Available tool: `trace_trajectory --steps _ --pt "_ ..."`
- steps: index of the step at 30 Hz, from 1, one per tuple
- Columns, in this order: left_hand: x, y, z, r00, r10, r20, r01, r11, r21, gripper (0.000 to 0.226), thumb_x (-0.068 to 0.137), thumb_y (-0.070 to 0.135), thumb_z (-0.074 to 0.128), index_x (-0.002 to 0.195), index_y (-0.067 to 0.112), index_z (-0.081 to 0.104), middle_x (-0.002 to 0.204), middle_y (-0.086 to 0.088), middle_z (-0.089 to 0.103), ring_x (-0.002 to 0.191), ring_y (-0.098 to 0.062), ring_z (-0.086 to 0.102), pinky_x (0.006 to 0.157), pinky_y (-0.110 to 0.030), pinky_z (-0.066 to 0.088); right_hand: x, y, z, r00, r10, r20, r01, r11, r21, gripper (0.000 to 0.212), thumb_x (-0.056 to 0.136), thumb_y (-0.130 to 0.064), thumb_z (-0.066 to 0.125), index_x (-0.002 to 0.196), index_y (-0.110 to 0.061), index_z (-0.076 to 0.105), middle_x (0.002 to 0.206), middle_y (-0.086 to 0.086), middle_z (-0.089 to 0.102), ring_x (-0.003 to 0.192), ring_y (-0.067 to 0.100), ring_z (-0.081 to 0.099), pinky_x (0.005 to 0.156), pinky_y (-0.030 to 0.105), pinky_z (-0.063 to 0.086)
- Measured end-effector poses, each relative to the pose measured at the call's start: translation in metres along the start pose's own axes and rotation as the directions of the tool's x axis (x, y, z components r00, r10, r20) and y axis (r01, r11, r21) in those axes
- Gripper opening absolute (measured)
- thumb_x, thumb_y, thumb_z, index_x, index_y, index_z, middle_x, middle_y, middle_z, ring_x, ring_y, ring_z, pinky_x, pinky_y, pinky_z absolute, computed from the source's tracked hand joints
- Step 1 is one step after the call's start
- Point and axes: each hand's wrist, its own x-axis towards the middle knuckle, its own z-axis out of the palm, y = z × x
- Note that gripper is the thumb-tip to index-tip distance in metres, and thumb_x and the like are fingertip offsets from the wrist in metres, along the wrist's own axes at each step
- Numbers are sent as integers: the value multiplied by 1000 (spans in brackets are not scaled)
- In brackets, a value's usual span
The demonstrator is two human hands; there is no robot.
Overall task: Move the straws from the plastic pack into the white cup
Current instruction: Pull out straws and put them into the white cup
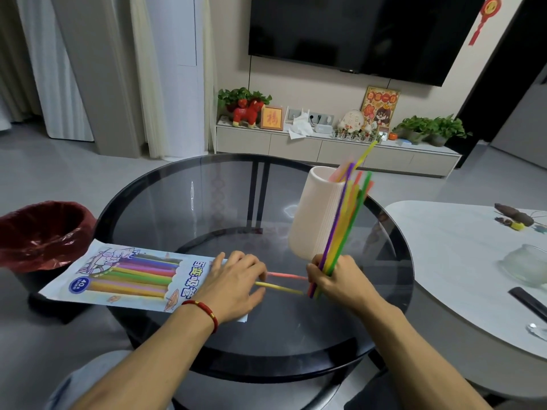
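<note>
My left hand (pixel 233 284) lies with fingers spread flat on the open end of one flat printed plastic pack (pixel 118 275), fingertips on two loose straws: one pink (pixel 285 275), one yellow (pixel 279 288), both thin tubes on the round dark glass table (pixel 207 196). My right hand (pixel 333 281) is clamped round one upright bundle (pixel 344 220) of purple, yellow, green and orange straws; exact count not readable. One white ribbed cup (pixel 315 214) stands just behind, several straws inside.
</note>
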Motion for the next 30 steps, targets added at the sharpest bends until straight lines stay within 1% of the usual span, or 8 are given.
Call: trace_trajectory --steps 3,7,10,14,20,24,27,30 --pt "0 1 -1 1000 -12 -4 12 1000 -4 15 95 45 50 106 37 53 123 15 51 124 -12 38 115 -53 24 -4 0 1 1000 27 -10 -26 998 59 32 100 -17 57 71 -10 69 68 2 75 70 25 72 72 45 60" --pt "0 3 -1 998 -7 -58 6 1000 -17 22 94 48 47 111 35 55 124 16 50 126 -10 36 118 -54 21 2 -17 -13 971 177 -162 -87 888 451 33 98 -9 59 66 -7 68 59 3 72 48 6 60 51 23 49" --pt "1 3 1 996 6 -86 -8 1000 -18 25 93 49 47 113 35 55 123 16 49 126 -10 36 115 -52 25 15 -30 -39 903 290 -316 -8 749 663 29 97 -12 61 72 1 64 54 6 61 46 15 48 45 24 40" --pt "4 3 0 996 9 -86 -10 1000 -10 28 93 49 49 116 35 55 124 15 49 127 -12 35 113 -51 29 46 -41 -91 786 405 -466 116 644 756 26 97 -19 60 72 -12 60 48 -2 52 43 14 43 44 23 36" --pt "3 1 1 994 3 -107 -4 1000 -11 28 91 49 49 114 36 57 122 14 52 125 -13 39 110 -49 33 92 -41 -119 760 334 -557 67 813 578 33 93 -22 59 60 -21 61 47 -7 60 51 18 56 48 31 49" --pt "3 2 1 991 15 -131 -18 1000 -18 26 92 48 48 113 36 58 121 15 54 123 -12 41 108 -44 35 111 -49 -122 824 255 -506 -71 932 355 34 93 -28 61 62 -24 73 56 1 69 61 31 67 69 49 63" --pt "4 2 1 992 8 -123 -13 999 -34 26 93 46 50 115 35 58 123 13 54 123 -12 40 108 -43 35 119 -54 -124 850 223 -478 -97 957 273 34 95 -27 59 78 1 70 71 19 72 68 33 66 67 43 59" --pt "3 2 0 993 4 -118 -8 999 -39 27 94 45 51 117 34 58 124 13 53 124 -12 40 110 -43 33 121 -59 -125 873 199 -445 -111 970 216 39 100 -25 54 88 10 66 75 13 66 70 28 59 69 38 56"
